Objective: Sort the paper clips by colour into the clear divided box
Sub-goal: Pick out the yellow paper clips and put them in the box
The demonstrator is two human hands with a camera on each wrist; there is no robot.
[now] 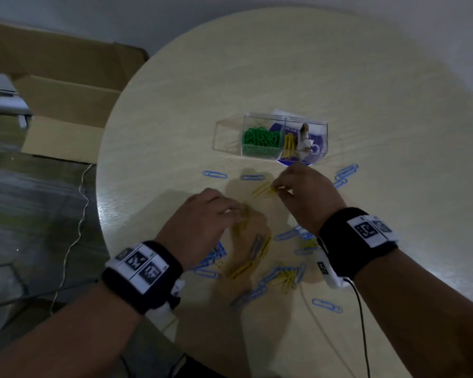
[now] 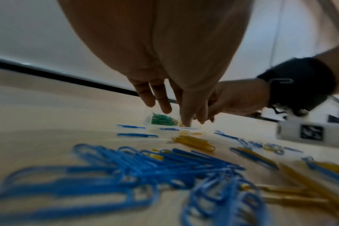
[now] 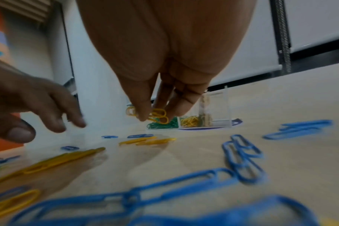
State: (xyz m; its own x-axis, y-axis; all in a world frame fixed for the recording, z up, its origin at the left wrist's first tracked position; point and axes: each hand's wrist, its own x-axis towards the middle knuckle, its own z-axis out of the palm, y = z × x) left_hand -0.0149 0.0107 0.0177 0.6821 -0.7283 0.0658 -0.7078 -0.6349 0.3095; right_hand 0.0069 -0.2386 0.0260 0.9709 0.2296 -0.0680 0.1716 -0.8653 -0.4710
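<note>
The clear divided box (image 1: 230, 126) stands mid-table; one compartment holds green clips (image 1: 261, 139), the one beside it yellow clips (image 1: 288, 144), and its left end is bare. My right hand (image 1: 277, 188) hovers just in front of the box, and its thumb and fingers pinch a few yellow paper clips (image 3: 161, 115). My left hand (image 1: 231, 211) hangs lower left with relaxed fingers over loose yellow clips (image 1: 257, 252) and holds nothing I can see. Blue clips (image 1: 212, 255) and a mixed heap (image 1: 283, 276) lie near the wrists.
Single blue clips (image 1: 215, 174) lie in front of the box, and more blue clips (image 1: 346, 172) at its right. A purple-and-white disc (image 1: 313, 152) sits under the box. The round table's edge (image 1: 100, 186) curves at left, with a cardboard box (image 1: 66, 105) and cables on the floor beyond.
</note>
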